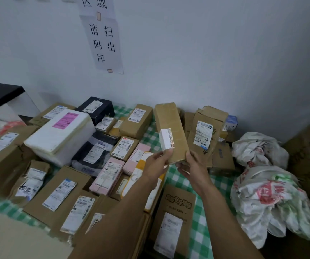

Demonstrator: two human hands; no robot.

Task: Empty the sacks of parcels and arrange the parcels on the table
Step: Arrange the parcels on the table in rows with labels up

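Parcels (62, 191) crowd the left and middle of the worktop (180, 178), reaching back to the wall. On its right side lie a far sack (258, 148) and a near sack (270, 200). Above the middle, the left hand (156, 165) and right hand (193, 165) hold a long box (171, 128) by its near end, just left of an upright parcel (206, 131). A flat box (172, 217) lies nearest, between the forearms.

One long brown parcel (171, 128) is held between left hand (157, 163) and right hand (193, 169). Two white sacks (258, 148) (270, 199) are counted right of them; two pink parcels (106, 176) (136, 156) and one foam box (60, 135) left.
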